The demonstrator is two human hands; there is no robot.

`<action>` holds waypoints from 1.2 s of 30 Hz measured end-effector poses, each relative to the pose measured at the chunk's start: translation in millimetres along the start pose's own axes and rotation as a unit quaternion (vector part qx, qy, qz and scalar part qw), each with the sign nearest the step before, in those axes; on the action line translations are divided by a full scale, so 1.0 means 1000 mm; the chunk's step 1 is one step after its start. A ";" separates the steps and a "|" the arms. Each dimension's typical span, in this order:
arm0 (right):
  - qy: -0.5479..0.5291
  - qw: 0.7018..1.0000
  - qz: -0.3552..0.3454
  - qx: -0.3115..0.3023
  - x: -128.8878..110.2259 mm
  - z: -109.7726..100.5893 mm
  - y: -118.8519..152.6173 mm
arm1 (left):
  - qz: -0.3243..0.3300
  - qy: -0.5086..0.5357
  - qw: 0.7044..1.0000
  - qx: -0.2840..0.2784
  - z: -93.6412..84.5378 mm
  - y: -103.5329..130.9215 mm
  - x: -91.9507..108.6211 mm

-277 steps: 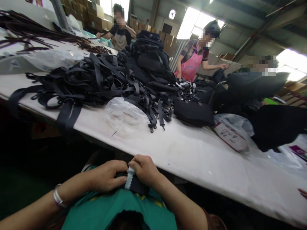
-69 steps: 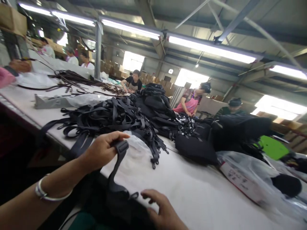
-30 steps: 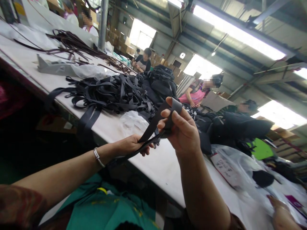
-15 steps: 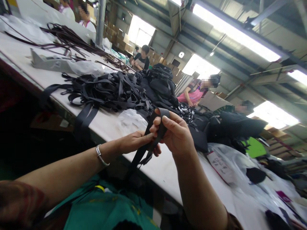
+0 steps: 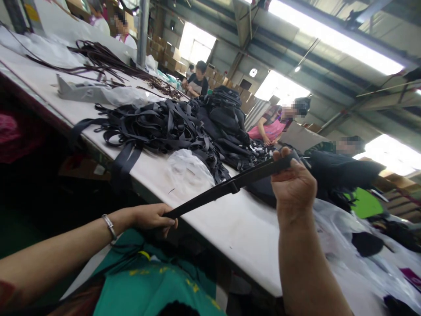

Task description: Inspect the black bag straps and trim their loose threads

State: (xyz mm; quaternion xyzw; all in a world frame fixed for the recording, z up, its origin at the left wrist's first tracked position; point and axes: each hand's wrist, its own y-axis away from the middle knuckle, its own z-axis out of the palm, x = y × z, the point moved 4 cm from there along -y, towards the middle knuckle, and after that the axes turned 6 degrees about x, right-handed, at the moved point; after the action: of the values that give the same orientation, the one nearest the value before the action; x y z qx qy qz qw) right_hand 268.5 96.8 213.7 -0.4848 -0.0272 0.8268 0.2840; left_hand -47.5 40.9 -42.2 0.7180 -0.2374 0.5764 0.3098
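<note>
A black webbing strap (image 5: 210, 194) is stretched taut between my two hands, above the front edge of the table. My left hand (image 5: 153, 217), with a bracelet at the wrist, is closed round its lower end. At the upper right, my right hand (image 5: 292, 180) grips the other end, fingers and thumb wrapped over it. Partway along the strap sits a small dark buckle or slider (image 5: 233, 187); its exact kind is hard to tell. Beyond my hands lies a tangled heap of black straps (image 5: 158, 125).
A white table (image 5: 246, 228) runs diagonally, with a clear plastic bag (image 5: 189, 169) on it. Black bags (image 5: 223, 109) are piled behind. Brown strips (image 5: 101, 57) lie at the far left. Plastic wrapping (image 5: 335, 232) covers the right side. A person in pink (image 5: 269, 129) works across the table.
My hands have moved apart, the right one up and rightward, the left one down and leftward. The strap, looped before, is now pulled straight between them.
</note>
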 end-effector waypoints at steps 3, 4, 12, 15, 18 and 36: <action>0.003 0.996 0.010 0.087 0.000 -0.045 -0.020 | -0.024 0.036 0.999 -0.013 -0.014 0.014 -0.001; 0.005 0.994 0.015 0.105 0.002 -0.060 -0.024 | -0.035 0.056 0.998 -0.023 -0.017 0.017 0.000; 0.119 0.977 0.088 0.150 0.045 -0.173 -0.024 | -0.101 0.107 0.989 -0.013 -0.020 0.016 0.014; 0.193 0.959 0.153 0.142 0.073 -0.212 -0.007 | -0.115 0.073 0.991 0.011 -0.006 0.000 0.017; 0.275 0.923 0.235 0.130 0.100 -0.244 0.014 | -0.130 0.057 0.990 -0.002 0.009 -0.014 0.019; 0.383 0.859 0.054 -0.336 0.150 -0.079 0.105 | -0.029 -0.036 0.994 -0.095 0.036 -0.029 0.158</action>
State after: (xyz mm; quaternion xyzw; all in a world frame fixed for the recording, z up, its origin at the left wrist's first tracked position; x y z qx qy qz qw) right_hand 230.9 64.7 20.5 -0.8296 -0.1660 0.5310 0.0468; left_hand 32.3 37.5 102.1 0.7121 -0.2811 0.5159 0.3843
